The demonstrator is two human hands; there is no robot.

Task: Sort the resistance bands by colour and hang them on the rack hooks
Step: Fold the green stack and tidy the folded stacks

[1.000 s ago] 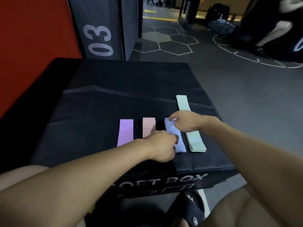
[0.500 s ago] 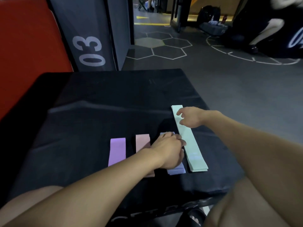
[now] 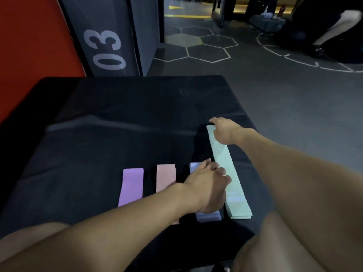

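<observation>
Four resistance bands lie side by side on a black soft box [image 3: 117, 118]: a purple band [image 3: 130, 185], a pink band [image 3: 166, 176], a short pale blue band [image 3: 208, 217] and a long mint green band [image 3: 228, 173]. My left hand [image 3: 208, 185] lies over the blue band, its curled fingers reaching onto the left edge of the mint green band near the middle. My right hand [image 3: 224, 130] is at the mint green band's far end, fingers curled on it. No rack or hooks are in view.
A red pad [image 3: 29, 46] and a grey block marked 03 [image 3: 106, 40] stand behind the box. Grey floor with hexagon markings lies to the right. A person crouches by bags at the far right [image 3: 334, 26]. My knees are at the bottom edge.
My right hand left the blue band and moved along the mint green band to its far end. My left hand shifted right from the blue band toward the mint green band's edge.
</observation>
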